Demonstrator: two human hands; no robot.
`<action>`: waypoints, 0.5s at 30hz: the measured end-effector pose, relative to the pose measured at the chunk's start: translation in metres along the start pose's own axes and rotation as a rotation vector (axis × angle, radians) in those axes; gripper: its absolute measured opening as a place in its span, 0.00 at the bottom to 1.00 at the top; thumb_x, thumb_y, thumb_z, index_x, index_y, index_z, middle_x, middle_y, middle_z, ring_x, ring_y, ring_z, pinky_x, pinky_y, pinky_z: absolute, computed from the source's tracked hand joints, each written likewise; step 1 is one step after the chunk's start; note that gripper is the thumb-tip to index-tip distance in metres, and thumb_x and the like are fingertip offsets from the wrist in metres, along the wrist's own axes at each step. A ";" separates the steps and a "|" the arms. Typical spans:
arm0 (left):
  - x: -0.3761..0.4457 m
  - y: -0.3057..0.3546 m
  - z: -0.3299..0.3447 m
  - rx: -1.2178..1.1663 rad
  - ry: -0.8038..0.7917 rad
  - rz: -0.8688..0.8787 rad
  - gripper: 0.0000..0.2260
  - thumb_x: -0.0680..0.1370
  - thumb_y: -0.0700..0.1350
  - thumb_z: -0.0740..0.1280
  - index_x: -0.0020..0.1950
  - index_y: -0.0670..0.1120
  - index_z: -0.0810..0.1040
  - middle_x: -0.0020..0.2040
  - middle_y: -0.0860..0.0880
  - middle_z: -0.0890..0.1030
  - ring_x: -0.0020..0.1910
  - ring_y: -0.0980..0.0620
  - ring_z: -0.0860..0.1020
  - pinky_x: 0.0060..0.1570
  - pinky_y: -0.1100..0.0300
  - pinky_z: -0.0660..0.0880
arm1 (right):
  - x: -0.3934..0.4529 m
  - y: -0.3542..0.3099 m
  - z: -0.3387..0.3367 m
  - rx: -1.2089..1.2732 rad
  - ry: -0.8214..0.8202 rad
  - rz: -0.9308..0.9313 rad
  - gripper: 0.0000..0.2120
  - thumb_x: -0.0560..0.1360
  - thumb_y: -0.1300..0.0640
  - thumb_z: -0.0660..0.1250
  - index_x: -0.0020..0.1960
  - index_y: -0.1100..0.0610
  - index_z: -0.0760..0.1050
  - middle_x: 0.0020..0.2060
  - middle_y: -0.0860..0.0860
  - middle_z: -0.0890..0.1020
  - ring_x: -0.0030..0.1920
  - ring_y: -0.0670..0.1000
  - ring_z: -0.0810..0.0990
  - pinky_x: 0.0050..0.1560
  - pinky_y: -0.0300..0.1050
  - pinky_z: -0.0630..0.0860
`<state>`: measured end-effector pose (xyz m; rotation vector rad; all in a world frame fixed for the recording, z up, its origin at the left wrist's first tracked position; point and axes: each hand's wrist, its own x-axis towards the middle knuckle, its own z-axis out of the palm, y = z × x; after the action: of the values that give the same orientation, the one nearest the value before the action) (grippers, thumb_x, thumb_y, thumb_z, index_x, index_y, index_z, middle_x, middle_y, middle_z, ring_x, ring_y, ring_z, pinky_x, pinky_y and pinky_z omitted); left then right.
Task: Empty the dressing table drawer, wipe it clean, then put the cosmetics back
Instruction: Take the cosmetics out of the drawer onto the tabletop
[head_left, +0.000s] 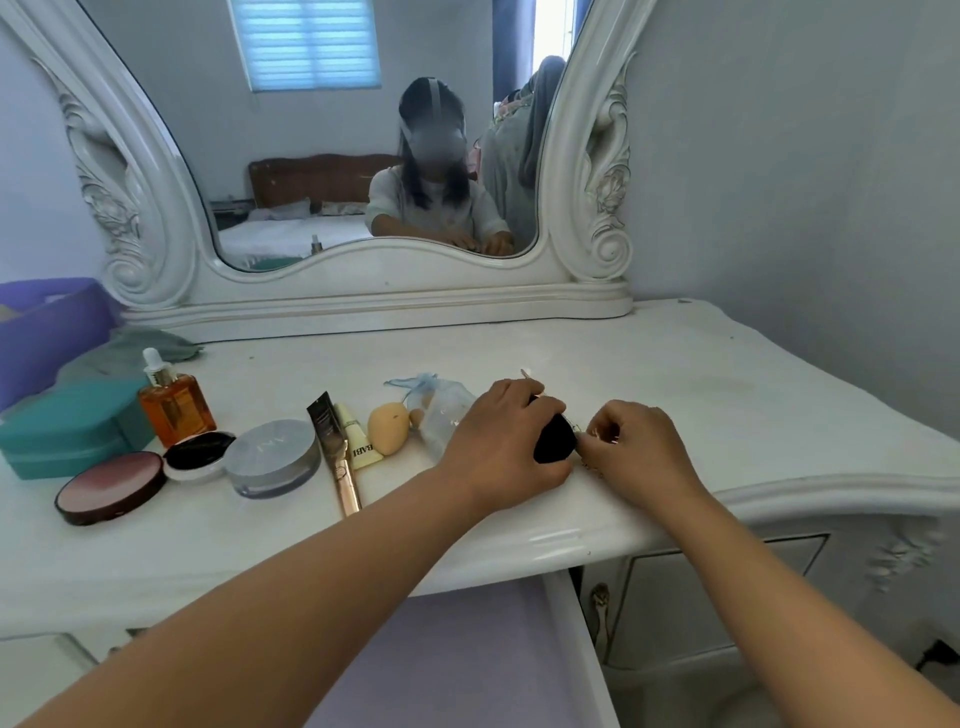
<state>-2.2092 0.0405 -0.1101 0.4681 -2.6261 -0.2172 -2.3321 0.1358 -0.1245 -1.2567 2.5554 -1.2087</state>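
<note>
The drawer (566, 649) stands pulled open below the white tabletop (727, 395), its lilac bottom bare. On the tabletop lie an amber dropper bottle (174, 402), a pink round compact (111, 486), a black-lidded compact (199, 454), a grey powder jar (271, 457), a gold-handled brush (337, 457), a cream tube (358, 441), an orange sponge (388, 428) and a sheer blue pouch (439, 410). My left hand (501, 441) is closed around a small black object (556, 441). My right hand (634, 447) pinches something small and shiny beside it; what it is cannot be told.
A teal box (67, 431) sits at the left edge, with a grey cloth (130, 353) and a purple basket (47, 322) behind it. The mirror (363, 156) stands at the back. A wall (805, 156) closes the right side. A cabinet door (701, 597) is beside the drawer.
</note>
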 end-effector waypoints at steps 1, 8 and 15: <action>0.000 0.001 0.002 0.038 -0.022 0.022 0.22 0.72 0.53 0.68 0.65 0.48 0.73 0.67 0.46 0.70 0.69 0.47 0.63 0.68 0.56 0.55 | 0.001 0.002 -0.001 -0.026 0.014 0.004 0.08 0.68 0.51 0.69 0.36 0.53 0.72 0.38 0.50 0.79 0.46 0.55 0.75 0.45 0.49 0.73; -0.008 -0.003 -0.006 0.140 -0.078 0.007 0.27 0.72 0.60 0.65 0.69 0.54 0.67 0.73 0.51 0.63 0.75 0.51 0.51 0.70 0.47 0.35 | -0.005 0.002 -0.008 -0.016 0.101 0.019 0.15 0.69 0.49 0.71 0.51 0.55 0.76 0.50 0.53 0.77 0.54 0.56 0.75 0.56 0.54 0.72; -0.054 -0.023 -0.049 -0.063 0.153 0.026 0.24 0.69 0.59 0.66 0.62 0.51 0.76 0.65 0.51 0.74 0.65 0.54 0.67 0.61 0.61 0.63 | -0.041 -0.039 -0.017 0.001 0.091 -0.195 0.12 0.69 0.53 0.71 0.52 0.53 0.77 0.51 0.47 0.77 0.57 0.50 0.72 0.54 0.41 0.67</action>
<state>-2.1343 0.0356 -0.0946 0.4119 -2.4670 -0.2454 -2.2852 0.1605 -0.0982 -1.5144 2.5418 -1.3309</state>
